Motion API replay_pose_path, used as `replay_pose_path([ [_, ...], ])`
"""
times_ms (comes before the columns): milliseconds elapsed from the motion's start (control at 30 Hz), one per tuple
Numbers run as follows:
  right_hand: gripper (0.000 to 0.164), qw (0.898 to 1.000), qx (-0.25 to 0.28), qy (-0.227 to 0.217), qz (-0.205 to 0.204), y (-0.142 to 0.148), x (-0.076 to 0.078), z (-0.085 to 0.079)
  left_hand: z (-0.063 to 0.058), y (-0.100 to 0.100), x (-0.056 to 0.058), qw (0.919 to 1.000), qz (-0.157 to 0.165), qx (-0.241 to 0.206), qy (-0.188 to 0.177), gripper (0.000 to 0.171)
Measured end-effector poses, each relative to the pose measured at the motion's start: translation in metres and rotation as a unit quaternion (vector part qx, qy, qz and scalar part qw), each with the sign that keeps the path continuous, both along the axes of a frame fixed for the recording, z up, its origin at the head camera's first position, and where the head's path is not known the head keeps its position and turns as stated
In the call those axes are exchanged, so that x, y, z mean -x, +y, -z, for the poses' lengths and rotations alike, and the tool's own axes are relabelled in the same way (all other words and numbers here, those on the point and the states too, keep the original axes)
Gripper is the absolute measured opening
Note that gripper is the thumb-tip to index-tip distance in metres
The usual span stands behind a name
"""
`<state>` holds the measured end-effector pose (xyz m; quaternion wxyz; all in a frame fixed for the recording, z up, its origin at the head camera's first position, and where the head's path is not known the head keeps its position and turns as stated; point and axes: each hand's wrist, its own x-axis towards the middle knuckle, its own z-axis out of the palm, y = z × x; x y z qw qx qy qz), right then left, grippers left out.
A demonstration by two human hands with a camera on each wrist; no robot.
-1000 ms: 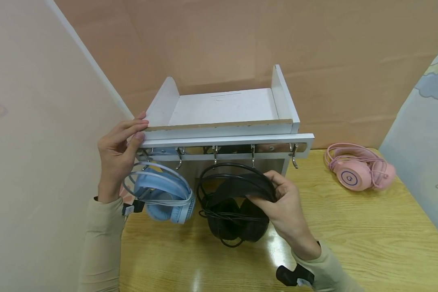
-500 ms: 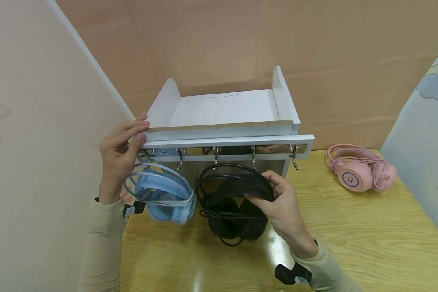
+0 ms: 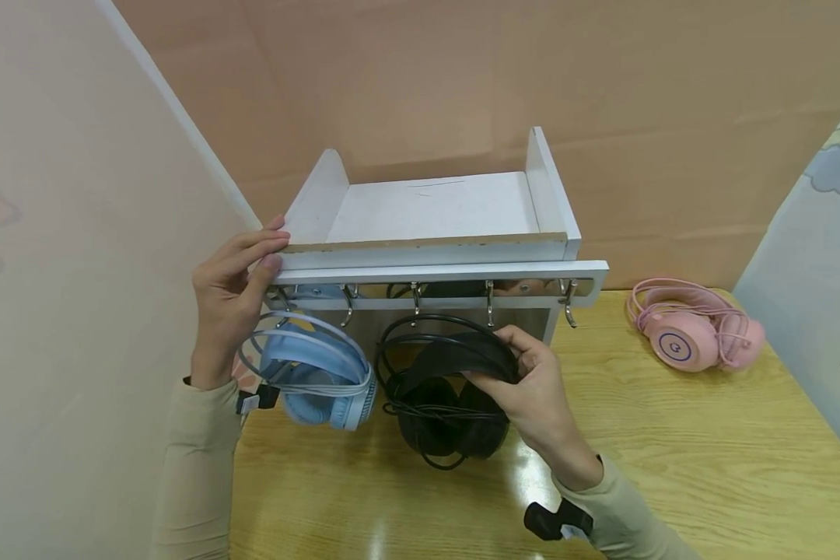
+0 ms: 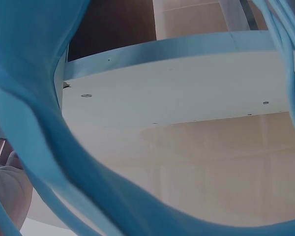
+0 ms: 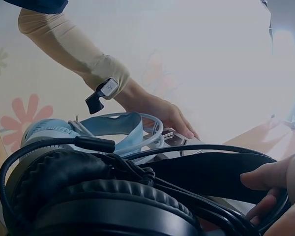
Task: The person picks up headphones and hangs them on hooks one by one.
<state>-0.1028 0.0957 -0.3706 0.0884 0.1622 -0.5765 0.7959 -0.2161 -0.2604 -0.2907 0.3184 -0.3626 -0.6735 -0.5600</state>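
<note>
At the left end of the white hook rack (image 3: 427, 253), my left hand (image 3: 227, 292) grips the edge, thumb in front and fingers over the top. Blue headphones (image 3: 315, 373) hang from the leftmost hook just below that hand, their cable bundled. My right hand (image 3: 532, 389) pinches the headband of black headphones (image 3: 455, 432) at its right side. They are in front of the rack, below the middle hooks (image 3: 416, 302), earcups down. The right wrist view shows the thumb (image 5: 265, 177) against the black band. In the left wrist view the blue headband (image 4: 83, 162) covers much of the picture.
Pink headphones (image 3: 696, 330) lie on the wooden table (image 3: 707, 451) at the right, against the back. A metal hook (image 3: 568, 302) at the rack's right end holds nothing. A pale wall (image 3: 77, 311) stands close on the left.
My right hand and the black headband have shifted slightly left. The left hand keeps its grip on the rack, and the blue headphones hang as before.
</note>
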Motion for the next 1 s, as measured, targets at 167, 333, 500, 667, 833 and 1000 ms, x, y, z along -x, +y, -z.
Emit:
replay_pose_path([
  [167, 0.031, 1.0, -0.014, 0.006, 0.008, -0.001, 0.003, 0.002, 0.0, 0.001, 0.0, 1.0, 0.004, -0.008, -0.001, 0.019],
  [333, 0.027, 0.999, -0.043, 0.009, 0.022, 0.0, 0.005, 0.004, 0.0, 0.002, 0.0, 0.9998, 0.012, -0.017, -0.004, 0.019],
  [500, 0.028, 0.998, -0.062, 0.005, 0.026, -0.001, 0.006, 0.003, 0.0, 0.002, 0.0, 0.9998, 0.009, -0.017, -0.004, 0.018],
  [667, 0.03, 0.997, -0.074, 0.001, 0.033, -0.004, 0.008, 0.004, -0.001, 0.002, 0.0, 0.9999, 0.005, -0.013, -0.006, 0.019],
  [833, 0.029, 0.996, -0.081, 0.008, 0.044, -0.007, 0.01, 0.006, -0.001, 0.001, 0.0, 0.9999, 0.001, -0.007, -0.008, 0.019],
  [1000, 0.031, 0.994, -0.09, 0.025, 0.061, -0.011, 0.012, 0.007, -0.001, 0.001, 0.0, 0.9999, -0.002, -0.007, -0.011, 0.02],
])
